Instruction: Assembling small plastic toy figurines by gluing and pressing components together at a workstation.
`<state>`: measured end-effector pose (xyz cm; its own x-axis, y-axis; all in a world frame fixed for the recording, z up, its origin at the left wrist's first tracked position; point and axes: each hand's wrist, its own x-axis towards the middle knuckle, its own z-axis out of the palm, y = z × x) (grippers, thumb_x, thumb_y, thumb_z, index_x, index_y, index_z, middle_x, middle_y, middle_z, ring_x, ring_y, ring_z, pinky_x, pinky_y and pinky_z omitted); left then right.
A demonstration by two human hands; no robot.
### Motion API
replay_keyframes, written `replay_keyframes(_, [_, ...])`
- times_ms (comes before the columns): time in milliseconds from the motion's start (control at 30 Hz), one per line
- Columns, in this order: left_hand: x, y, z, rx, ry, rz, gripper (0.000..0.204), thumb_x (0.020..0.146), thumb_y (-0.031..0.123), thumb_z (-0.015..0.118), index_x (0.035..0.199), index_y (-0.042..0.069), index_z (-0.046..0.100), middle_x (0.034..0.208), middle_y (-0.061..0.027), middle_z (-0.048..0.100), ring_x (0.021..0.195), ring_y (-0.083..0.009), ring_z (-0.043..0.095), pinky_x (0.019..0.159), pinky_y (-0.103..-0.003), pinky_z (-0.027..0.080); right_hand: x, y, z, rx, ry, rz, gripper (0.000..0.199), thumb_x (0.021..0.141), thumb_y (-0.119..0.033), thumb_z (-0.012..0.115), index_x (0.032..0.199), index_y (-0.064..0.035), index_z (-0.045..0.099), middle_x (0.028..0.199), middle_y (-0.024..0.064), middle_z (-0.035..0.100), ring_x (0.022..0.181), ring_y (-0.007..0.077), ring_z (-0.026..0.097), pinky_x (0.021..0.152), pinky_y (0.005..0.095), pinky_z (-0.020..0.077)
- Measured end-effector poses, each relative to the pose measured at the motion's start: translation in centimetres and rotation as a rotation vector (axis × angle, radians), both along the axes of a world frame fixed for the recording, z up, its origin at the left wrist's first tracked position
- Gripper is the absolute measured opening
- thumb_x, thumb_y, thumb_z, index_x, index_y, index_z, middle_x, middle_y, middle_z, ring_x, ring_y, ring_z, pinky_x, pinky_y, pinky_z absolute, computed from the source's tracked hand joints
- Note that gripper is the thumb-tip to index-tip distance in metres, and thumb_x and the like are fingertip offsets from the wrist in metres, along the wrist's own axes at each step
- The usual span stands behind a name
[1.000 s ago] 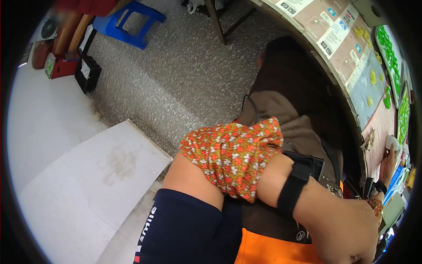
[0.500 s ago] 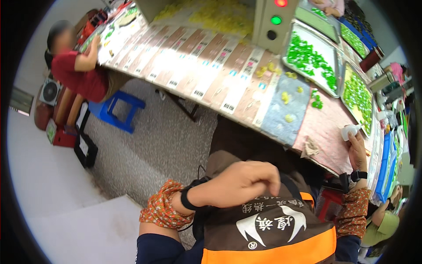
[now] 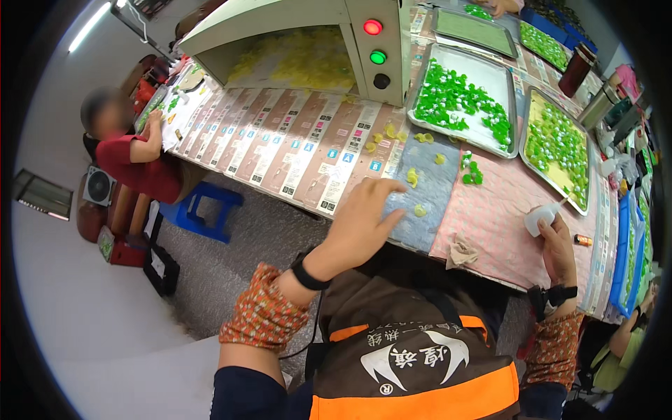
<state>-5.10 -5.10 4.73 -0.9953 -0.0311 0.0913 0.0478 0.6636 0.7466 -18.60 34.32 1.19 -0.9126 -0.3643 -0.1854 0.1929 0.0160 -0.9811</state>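
My left hand (image 3: 362,217) hovers with spread fingers over the near edge of the long worktable (image 3: 490,224), beside a blue-grey cloth (image 3: 430,192) dotted with small yellow pieces (image 3: 413,177). It holds nothing. My right hand (image 3: 556,238) grips a small white squeeze bottle (image 3: 540,217) with a thin nozzle, resting on the pink checked cloth. A few green pieces (image 3: 470,170) lie between the two hands. A crumpled beige rag (image 3: 460,252) lies at the table edge.
Metal trays of green pieces (image 3: 462,101) and yellow-green pieces (image 3: 560,147) sit further back. A machine housing with red and green lights (image 3: 374,45) stands behind. A seated person in red (image 3: 136,161) works at the table's left end, near a blue stool (image 3: 203,210).
The view has swung up from the floor to the worktable. My left hand rose from my lap toward the table edge and spread. My right hand stays on the white bottle.
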Motion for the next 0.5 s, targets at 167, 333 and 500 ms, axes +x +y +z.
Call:
replay_keyframes(167, [-4.0,3.2,-2.6,-0.49,0.124,0.018,0.09,0.08,0.051,0.075,0.152,0.023,0.03,0.16,-0.0259,0.011,0.148,-0.0465,0.008,0.113,-0.062,0.016,0.3,0.1,-0.1,-0.034,-0.025,-0.008,0.032,0.095,-0.019,0.063,0.121,-0.0015,0.058,0.109,0.0038,0.064,0.1,0.0126,0.06,0.091,0.0284,0.0449])
replay_keyframes(333, [-8.7,2.5,-6.0,-0.668,0.135,0.11,0.103,0.077,0.072,0.063,0.157,0.025,0.019,0.163,-0.0251,-0.002,0.149,-0.0496,-0.003,0.106,-0.076,0.007,0.8,0.2,0.4,-0.037,-0.022,-0.007,0.03,0.094,-0.018,0.063,0.119,-0.0002,0.059,0.106,0.0044,0.065,0.098,0.0136,0.059,0.09,0.0289,0.0444])
replay_keyframes(500, [-12.9,0.8,-6.8,-0.622,-0.012,0.287,0.1,0.079,0.07,0.065,0.153,0.018,0.02,0.159,-0.0224,0.009,0.148,-0.0491,0.003,0.106,-0.076,0.007,0.6,0.4,0.6,-0.061,-0.072,0.009,0.033,0.092,-0.018,0.065,0.119,0.0,0.059,0.105,0.0051,0.065,0.097,0.0138,0.06,0.089,0.0299,0.0451])
